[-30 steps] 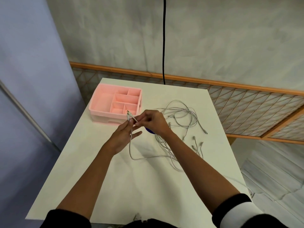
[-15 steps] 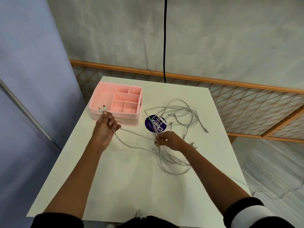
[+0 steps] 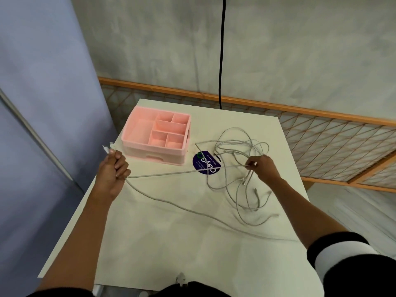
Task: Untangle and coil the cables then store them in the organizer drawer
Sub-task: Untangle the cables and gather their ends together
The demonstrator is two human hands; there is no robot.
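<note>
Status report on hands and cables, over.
Left hand grips white cable ends beside pink plastic compartment organizer. Right hand pinches strand taut above tangled pale grey cables. Tangle unresolved; top compartments empty.

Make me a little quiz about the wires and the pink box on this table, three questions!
1. True or false: the pink organizer already holds a cable.
2. Fill in: the left hand grips the ____ ends of a grey cable, beside the organizer.
3. The right hand pinches the grey cable above: A) the organizer, B) the tangled cables, C) the floor.

Key: 1 false; 2 plug; 3 B.
</note>
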